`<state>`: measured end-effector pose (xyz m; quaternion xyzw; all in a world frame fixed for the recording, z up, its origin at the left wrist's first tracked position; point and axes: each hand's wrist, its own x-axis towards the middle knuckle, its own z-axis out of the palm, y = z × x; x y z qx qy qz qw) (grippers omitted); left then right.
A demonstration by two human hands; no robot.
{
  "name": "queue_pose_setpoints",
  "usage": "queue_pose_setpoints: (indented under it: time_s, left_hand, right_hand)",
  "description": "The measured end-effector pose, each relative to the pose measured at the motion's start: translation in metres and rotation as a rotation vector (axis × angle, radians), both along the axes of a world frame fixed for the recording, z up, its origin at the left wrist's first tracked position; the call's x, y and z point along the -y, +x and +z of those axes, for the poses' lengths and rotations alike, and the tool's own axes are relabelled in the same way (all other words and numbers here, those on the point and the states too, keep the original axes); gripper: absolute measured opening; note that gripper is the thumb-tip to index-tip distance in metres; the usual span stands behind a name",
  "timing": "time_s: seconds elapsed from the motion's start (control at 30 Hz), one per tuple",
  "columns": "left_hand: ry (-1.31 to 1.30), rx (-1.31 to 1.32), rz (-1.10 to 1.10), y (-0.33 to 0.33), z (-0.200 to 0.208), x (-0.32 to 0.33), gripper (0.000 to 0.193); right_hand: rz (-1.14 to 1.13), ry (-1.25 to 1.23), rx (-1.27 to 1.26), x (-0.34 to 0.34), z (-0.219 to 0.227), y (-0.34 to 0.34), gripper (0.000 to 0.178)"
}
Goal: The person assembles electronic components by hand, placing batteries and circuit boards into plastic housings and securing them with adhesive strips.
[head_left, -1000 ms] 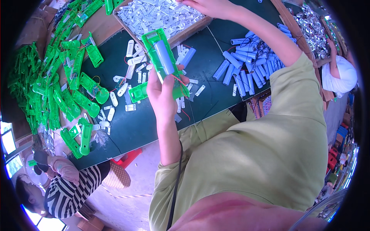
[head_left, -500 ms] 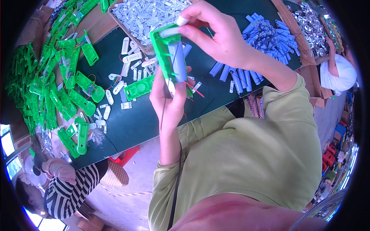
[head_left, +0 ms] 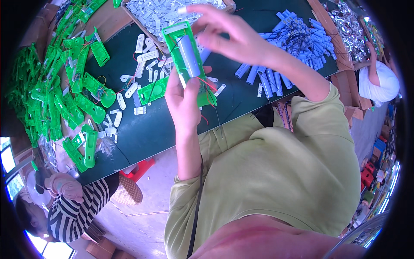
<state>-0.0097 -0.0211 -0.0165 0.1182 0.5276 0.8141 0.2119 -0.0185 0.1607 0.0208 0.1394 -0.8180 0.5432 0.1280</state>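
Observation:
My left hand [head_left: 186, 101] grips an open green plastic housing [head_left: 176, 56], held tilted above the table. Inside the housing lies a blue cylindrical battery [head_left: 188, 56], with thin red and black wires trailing from the lower end. A pale flat strip [head_left: 176, 28] spans its upper end. My right hand [head_left: 230, 36] is just right of the housing, fingers apart and slightly blurred, holding nothing I can see. A white cover [head_left: 182, 10] sits on one of its fingertips. Another green shell [head_left: 153, 90] lies on the table beside my left hand.
Green housings [head_left: 56, 103] are heaped at the left. A box [head_left: 151, 35] of small whitish parts stands at the back; loose white pieces [head_left: 121, 102] lie before it. Blue batteries [head_left: 297, 39] pile up at right, near metal parts [head_left: 347, 32]. Co-workers sit left [head_left: 82, 207] and right [head_left: 379, 82].
My right hand has let go of the pale strip at the housing's upper end and drawn away, its fingers spreading. The housing has turned so that its open inside shows more.

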Motion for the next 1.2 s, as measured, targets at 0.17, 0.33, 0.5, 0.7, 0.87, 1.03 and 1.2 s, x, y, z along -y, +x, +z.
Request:
queue_pose_setpoints:
  time_s: [0.17, 0.33, 0.5, 0.7, 0.87, 1.03, 1.2]
  left_hand:
    - [0.022, 0.018, 0.009, -0.002, 0.001, -0.004, 0.042]
    - [0.023, 0.055, 0.006, -0.004, 0.003, -0.009, 0.040]
    - [-0.084, 0.011, 0.044, -0.006, 0.001, -0.013, 0.030]
    - [-0.110, -0.052, 0.012, -0.018, -0.009, -0.021, 0.028]
    - [-0.217, -0.260, 0.071, -0.035, 0.021, 0.009, 0.062]
    - [-0.976, -0.715, 0.420, -0.143, 0.015, 0.070, 0.034]
    - [-1.891, -0.822, 0.453, -0.238, -0.021, 0.089, 0.064]
  right_hand:
    - [0.158, -0.324, 0.231, 0.022, -0.012, 0.009, 0.056]
    - [0.122, -0.339, 0.284, 0.018, -0.020, 0.002, 0.056]
    - [0.097, -0.332, 0.325, 0.019, -0.022, -0.001, 0.057]
    - [0.129, -0.352, 0.355, 0.010, -0.007, -0.008, 0.061]
    - [-0.109, -0.450, 0.279, -0.053, 0.055, -0.084, 0.062]
    - [-0.726, 0.112, 0.207, -0.297, -0.021, -0.215, 0.066]
    - [-0.869, 0.238, 0.274, -0.329, -0.108, -0.248, 0.055]
